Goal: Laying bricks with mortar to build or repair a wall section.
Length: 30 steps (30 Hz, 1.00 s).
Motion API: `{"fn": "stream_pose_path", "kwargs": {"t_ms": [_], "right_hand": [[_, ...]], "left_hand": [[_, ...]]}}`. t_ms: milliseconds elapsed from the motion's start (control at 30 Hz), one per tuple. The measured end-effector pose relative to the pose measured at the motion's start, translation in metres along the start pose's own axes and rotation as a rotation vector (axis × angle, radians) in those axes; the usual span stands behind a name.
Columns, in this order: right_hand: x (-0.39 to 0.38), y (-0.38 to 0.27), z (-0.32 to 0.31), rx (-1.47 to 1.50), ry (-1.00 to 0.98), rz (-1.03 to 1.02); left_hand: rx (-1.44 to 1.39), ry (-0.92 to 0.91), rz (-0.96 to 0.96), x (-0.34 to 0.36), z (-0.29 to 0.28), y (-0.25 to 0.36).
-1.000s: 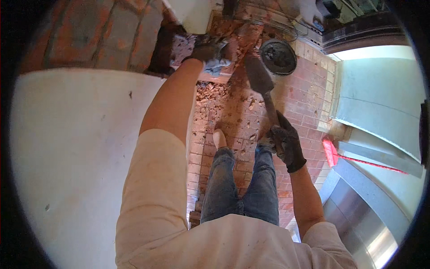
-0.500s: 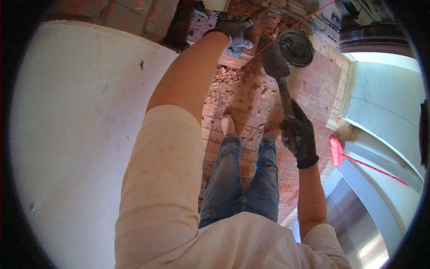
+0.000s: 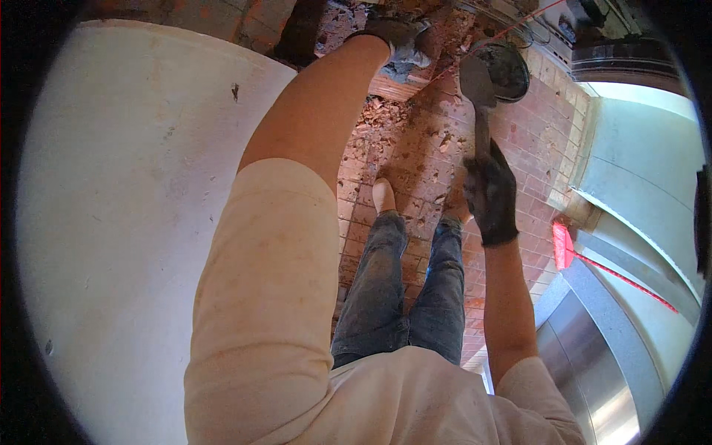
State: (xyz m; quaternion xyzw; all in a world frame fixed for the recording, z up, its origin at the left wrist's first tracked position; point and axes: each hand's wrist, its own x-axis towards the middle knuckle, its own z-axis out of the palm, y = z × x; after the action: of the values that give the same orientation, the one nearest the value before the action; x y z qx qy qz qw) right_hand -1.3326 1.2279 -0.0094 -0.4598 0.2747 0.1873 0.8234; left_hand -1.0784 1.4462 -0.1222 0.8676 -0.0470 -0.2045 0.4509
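Observation:
My right hand [image 3: 492,194], in a dark glove, is closed round the handle of a trowel [image 3: 477,81]. Its flat dark blade points away from me and overlaps the left rim of a round black bucket [image 3: 512,70], which holds dark grey material. My left hand [image 3: 406,43] reaches far forward in a dirty dark and grey-blue glove, just over the reddish brickwork [image 3: 397,89]. Its fingers look curled; what they hold, if anything, is hidden.
A thin red string [image 3: 530,16] runs slantwise above the bucket. Crumbled debris [image 3: 382,115] lies on the brick-paved floor [image 3: 519,156] by my feet. At left stands a broad pale panel [image 3: 133,185]. A red broom [image 3: 564,246] lies at right, near a grey-edged metal surface [image 3: 586,348].
The trowel has swung to the right and its blade now overlaps the bucket. My right hand has moved slightly forward, while my left hand stays over the brickwork.

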Motion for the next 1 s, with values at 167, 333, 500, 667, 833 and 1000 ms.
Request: {"fn": "stream_pose_path", "kwargs": {"t_ms": [167,333,500,667,833,1000], "right_hand": [[0.095,0.039,0.022,0.221,0.188,-0.091],[0.107,0.049,0.025,0.32,0.061,0.07],[0.103,0.048,0.02,0.153,0.051,0.005],[0.1,0.046,0.017,0.109,-0.003,0.047],[0.044,0.003,0.017,-0.306,0.027,-0.081],[-0.008,-0.059,0.012,-0.895,0.074,-0.142]], "left_hand": [[0.583,-0.061,0.142,0.013,-0.004,-0.005],[0.76,-0.333,0.107,0.007,-0.01,0.007],[0.57,0.064,-0.026,-0.018,0.0,0.031],[0.231,-0.149,-0.351,-0.031,-0.019,0.058],[0.302,-0.164,-0.239,-0.008,-0.025,0.038],[0.498,-0.267,-0.111,0.033,-0.008,-0.015]]}}
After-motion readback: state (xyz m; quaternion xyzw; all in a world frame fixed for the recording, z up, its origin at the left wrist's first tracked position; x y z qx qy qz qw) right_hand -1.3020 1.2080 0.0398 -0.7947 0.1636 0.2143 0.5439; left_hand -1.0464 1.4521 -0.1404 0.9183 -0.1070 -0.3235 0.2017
